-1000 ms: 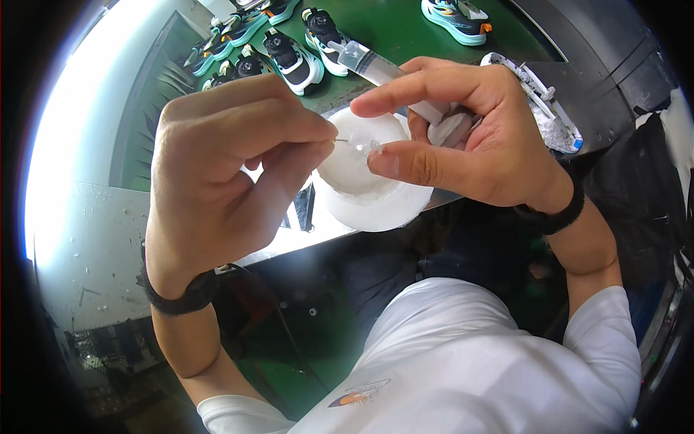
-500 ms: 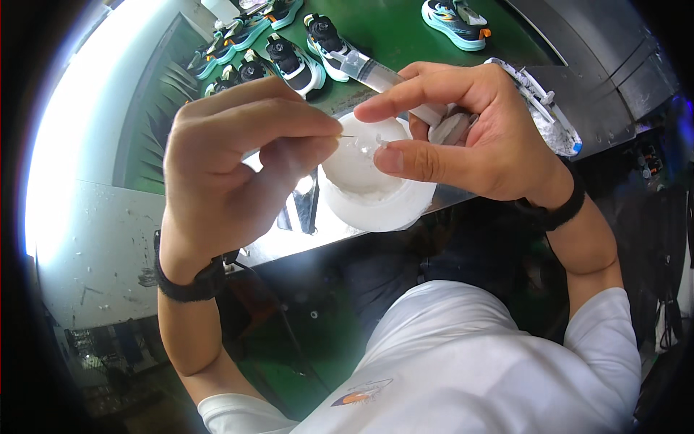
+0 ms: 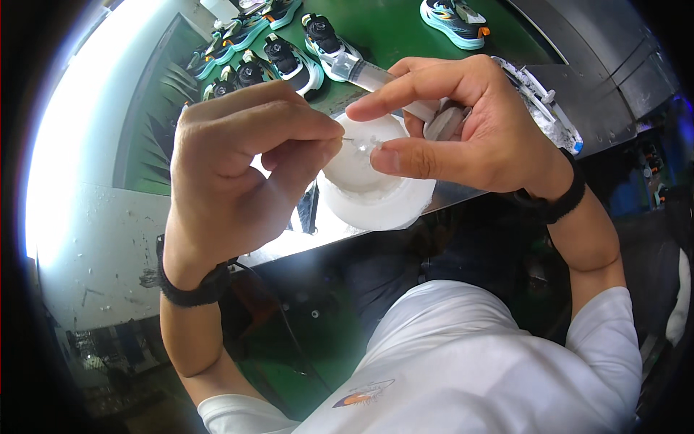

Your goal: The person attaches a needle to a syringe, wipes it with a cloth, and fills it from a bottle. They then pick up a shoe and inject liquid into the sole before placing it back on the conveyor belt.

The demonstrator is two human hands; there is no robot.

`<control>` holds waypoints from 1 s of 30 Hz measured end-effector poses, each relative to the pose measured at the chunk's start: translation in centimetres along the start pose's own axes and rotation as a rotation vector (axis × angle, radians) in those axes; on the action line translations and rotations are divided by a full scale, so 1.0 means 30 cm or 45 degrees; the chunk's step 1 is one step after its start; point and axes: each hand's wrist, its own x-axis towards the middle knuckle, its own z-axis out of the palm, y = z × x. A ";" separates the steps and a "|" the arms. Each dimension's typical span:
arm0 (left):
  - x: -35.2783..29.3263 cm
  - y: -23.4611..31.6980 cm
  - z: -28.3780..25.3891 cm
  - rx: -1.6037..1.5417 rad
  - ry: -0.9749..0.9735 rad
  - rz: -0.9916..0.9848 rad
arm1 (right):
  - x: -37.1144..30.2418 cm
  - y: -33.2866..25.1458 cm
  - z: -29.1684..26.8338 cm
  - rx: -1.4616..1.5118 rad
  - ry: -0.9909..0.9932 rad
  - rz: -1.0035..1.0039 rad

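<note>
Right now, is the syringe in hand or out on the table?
In hand: the right hand holds the syringe, which slants behind its index finger, clear end toward the upper left.

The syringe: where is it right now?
In the head view, the syringe is at upper centre, held in the right hand, its far end appearing against a black-topped shoe.

The right grip (image 3: 483,134) holds a clear syringe (image 3: 371,75).
</note>
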 end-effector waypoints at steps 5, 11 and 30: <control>-0.014 0.001 0.023 -0.041 0.111 0.032 | 0.004 0.006 -0.004 -0.032 -0.016 -0.051; -0.022 0.023 0.038 0.070 0.219 0.038 | 0.007 -0.020 -0.007 -0.017 -0.065 0.016; -0.007 0.021 0.004 0.075 0.033 0.043 | 0.001 -0.020 -0.010 0.003 -0.065 0.027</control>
